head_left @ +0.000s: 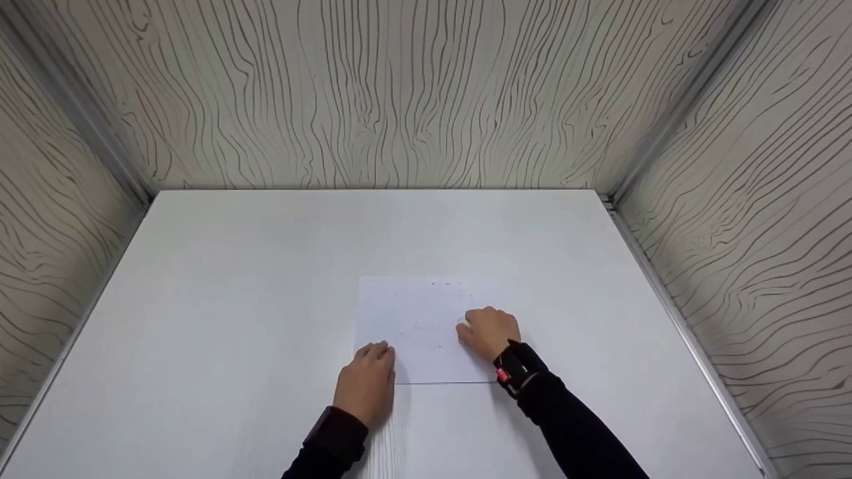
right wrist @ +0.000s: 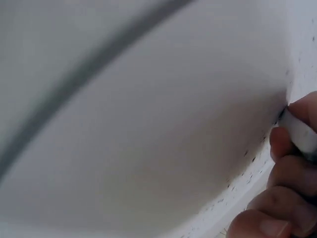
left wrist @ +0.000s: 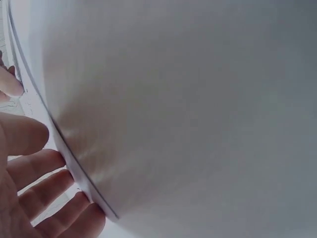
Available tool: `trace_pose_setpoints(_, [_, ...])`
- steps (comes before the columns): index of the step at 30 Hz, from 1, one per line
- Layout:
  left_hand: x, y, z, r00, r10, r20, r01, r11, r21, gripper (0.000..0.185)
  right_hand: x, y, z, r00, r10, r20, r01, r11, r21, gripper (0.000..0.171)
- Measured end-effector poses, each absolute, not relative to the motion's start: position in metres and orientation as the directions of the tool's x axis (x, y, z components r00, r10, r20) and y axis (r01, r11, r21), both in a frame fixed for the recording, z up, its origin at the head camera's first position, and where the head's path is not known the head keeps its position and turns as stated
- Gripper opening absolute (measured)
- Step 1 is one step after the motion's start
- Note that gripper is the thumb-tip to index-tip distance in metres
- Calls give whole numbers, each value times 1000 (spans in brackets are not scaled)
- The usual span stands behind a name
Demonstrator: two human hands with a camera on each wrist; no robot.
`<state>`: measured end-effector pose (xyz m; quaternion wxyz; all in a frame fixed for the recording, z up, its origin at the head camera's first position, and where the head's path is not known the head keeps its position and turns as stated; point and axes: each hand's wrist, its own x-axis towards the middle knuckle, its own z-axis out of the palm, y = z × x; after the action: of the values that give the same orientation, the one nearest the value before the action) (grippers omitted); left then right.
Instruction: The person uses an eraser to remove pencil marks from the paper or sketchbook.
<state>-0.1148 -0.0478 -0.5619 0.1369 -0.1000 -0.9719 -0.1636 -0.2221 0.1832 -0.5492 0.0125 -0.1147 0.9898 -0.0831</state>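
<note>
A sheet of white paper (head_left: 416, 346) lies flat on the white table, with small dark specks scattered over it. At its lower left corner my left hand (head_left: 366, 384) rests, pressing the sheet with its fingertips; the left wrist view has these fingers (left wrist: 47, 193) along the paper's edge. Over the right part of the sheet, my right hand (head_left: 490, 332) pinches a small white eraser (right wrist: 300, 133) between thumb and fingers, its dark-smudged tip against the paper. Dark crumbs (right wrist: 253, 159) lie near that tip. Most of the eraser is hidden by the fingers in the head view.
The white table (head_left: 253, 279) extends around the sheet on all sides. Wood-grain patterned panels (head_left: 399, 93) stand behind it and at both sides, joined by grey metal posts. A dark band (head_left: 519, 367) with a red tab is on the right wrist.
</note>
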Motion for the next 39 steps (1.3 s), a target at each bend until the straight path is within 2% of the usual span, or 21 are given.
trace_pose_setpoints(8, [-116, -48, -559, -961, 119, 249, 199, 924, 327, 29, -226, 196, -547, -988, -147, 42, -151, 981, -122, 35])
trace_pose_setpoints(14, [-115, -48, -560, -954, 122, 273, 210, 924, 319, 28, -221, 185, -548, -967, -255, -1, -251, 952, -174, 38])
trace_pose_setpoints(18, [-115, -49, -560, -956, 107, 273, 200, 918, 343, 26, -220, 189, -543, -971, -237, 28, -239, 960, -149, 39])
trace_pose_setpoints(21, [-115, -51, -559, -961, 79, 265, 176, 915, 363, 24, -223, 201, -540, -977, -207, 45, -212, 966, -147, 39])
trace_pose_setpoints(30, [-114, -52, -561, -957, 73, 282, 176, 917, 359, 25, -240, 242, -518, -987, -162, 21, -162, 956, -244, 29])
trace_pose_setpoints(35, [-114, -51, -564, -955, 67, 289, 174, 916, 362, 25, -243, 277, -514, -995, -96, 36, -102, 962, -253, 31])
trace_pose_setpoints(39, [-114, -51, -565, -952, 63, 299, 174, 916, 360, 24, -243, 302, -522, -999, -48, 1, -47, 964, -262, 34])
